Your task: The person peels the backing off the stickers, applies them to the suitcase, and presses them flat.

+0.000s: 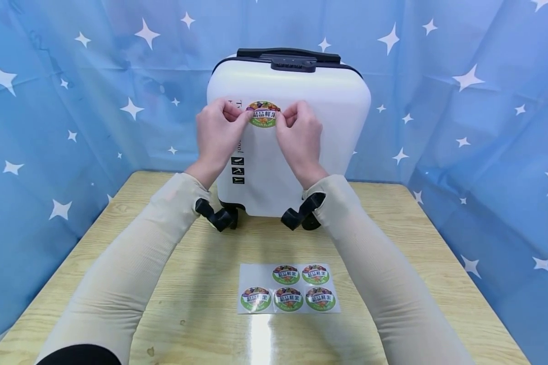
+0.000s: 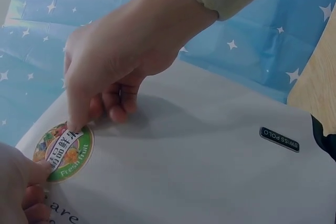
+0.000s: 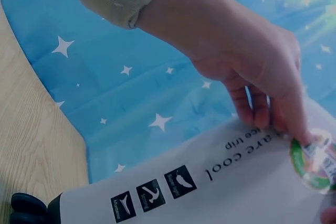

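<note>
- Head view: a blue starred curtain (image 1: 443,116) hangs on the far, left and right sides.
- The wooden tabletop (image 1: 201,314) carries everything.
- A white suitcase (image 1: 262,177) stands upright at the far side.
- A sheet (image 1: 254,274) with five oval stickers lies near.
- Left hand (image 1: 216,134) and right hand (image 1: 301,137): each grip is narrow, holding one edge of a fruit sticker.
- That fruit sticker (image 1: 263,121) sits against the suitcase's upper front.
</note>
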`<state>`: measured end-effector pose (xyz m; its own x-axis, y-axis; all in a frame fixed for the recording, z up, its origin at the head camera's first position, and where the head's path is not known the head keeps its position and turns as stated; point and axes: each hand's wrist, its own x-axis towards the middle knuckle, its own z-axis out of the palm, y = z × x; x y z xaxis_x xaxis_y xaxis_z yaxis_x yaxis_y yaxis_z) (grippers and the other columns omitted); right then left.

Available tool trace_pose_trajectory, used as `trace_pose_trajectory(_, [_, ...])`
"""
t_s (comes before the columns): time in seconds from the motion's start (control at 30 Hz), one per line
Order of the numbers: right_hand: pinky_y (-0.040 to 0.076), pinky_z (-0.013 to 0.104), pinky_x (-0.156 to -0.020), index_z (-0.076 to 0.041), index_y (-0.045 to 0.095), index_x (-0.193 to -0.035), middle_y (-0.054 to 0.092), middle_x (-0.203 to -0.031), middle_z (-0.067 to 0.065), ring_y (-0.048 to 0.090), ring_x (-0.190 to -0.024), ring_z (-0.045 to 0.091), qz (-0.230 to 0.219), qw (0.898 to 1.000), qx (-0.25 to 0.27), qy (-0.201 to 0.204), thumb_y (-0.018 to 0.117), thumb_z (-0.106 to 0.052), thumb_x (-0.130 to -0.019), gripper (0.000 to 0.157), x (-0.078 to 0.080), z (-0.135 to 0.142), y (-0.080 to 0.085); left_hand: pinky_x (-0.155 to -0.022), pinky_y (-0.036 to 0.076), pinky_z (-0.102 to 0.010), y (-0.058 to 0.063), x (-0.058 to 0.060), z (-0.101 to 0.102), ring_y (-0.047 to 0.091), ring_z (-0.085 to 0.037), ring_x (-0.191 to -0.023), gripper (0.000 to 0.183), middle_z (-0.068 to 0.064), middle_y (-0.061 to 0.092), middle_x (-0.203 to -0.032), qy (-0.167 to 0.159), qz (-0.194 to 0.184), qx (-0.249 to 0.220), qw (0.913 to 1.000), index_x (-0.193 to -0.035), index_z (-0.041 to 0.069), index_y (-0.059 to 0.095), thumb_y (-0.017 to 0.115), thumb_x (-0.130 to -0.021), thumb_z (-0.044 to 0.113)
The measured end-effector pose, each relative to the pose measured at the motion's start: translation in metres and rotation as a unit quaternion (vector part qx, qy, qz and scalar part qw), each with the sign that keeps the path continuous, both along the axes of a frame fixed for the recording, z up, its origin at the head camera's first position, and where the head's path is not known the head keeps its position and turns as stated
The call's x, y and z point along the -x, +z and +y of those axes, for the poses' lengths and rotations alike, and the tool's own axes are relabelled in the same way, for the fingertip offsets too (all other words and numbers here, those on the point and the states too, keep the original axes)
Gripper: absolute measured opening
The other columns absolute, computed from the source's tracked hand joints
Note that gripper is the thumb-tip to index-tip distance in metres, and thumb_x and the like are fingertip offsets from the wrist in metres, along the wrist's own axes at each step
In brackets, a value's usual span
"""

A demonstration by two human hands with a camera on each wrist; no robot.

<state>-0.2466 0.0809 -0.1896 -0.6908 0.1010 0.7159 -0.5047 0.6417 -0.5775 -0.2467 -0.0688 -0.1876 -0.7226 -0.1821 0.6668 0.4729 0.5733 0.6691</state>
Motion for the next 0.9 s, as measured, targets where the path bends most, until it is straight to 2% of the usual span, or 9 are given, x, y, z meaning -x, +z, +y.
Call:
trace_pose_trajectory(0.23, [0.04, 0.019, -0.056, -0.006, 0.056, -0.083, 0.056, -0.074, 0.002, 0.052, -0.066, 0.011, -0.031, 0.999, -0.01, -0.028, 0.065, -0.035, -0.086, 0.03, 0.0, 0.006, -0.004, -0.059, 0.043, -0.019, -0.004, 0.0, -0.006, 0.056, -0.009, -0.068, 0.028, -0.004, 0.064, -0.078, 0.013, -0.026, -0.005, 0.9996, -0.086, 0.005, 0.063, 0.072, -0.082, 0.032])
trace_pose_trajectory(0.53, [0.041, 0.02, -0.058, -0.007, 0.056, -0.084, 0.057, -0.076, 0.002, 0.052, -0.068, 0.011, -0.038, 0.999, -0.024, -0.023, 0.064, -0.034, -0.087, 0.029, -0.001, 0.008, -0.006, -0.06, 0.043, -0.02, -0.007, 0.0, -0.007, 0.055, -0.009, -0.07, 0.028, -0.003, 0.063, -0.079, 0.019, -0.032, 0.007, 0.9993, -0.086, 0.006, 0.063, 0.071, -0.082, 0.032])
trace_pose_trajectory(0.73, [0.041, 0.019, -0.059, -0.006, 0.058, -0.085, 0.058, -0.076, 0.003, 0.053, -0.069, 0.011, -0.047, 0.998, -0.022, -0.02, 0.065, -0.033, -0.086, 0.028, -0.001, 0.009, -0.003, -0.058, 0.041, -0.021, 0.003, 0.0, -0.004, 0.054, -0.01, -0.068, 0.029, -0.002, 0.063, -0.076, 0.017, -0.03, 0.021, 0.9992, -0.083, 0.007, 0.065, 0.071, -0.081, 0.035])
trace_pose_trajectory(0.9, [0.04, 0.019, -0.057, -0.006, 0.057, -0.085, 0.057, -0.075, 0.003, 0.052, -0.067, 0.012, -0.041, 0.997, -0.055, -0.027, 0.063, -0.035, -0.087, 0.03, -0.001, 0.003, 0.008, -0.052, 0.038, -0.024, 0.013, 0.0, 0.0, 0.053, -0.012, -0.062, 0.041, -0.002, 0.063, -0.069, 0.028, -0.035, 0.038, 0.9983, -0.071, 0.008, 0.064, 0.066, -0.081, 0.048])
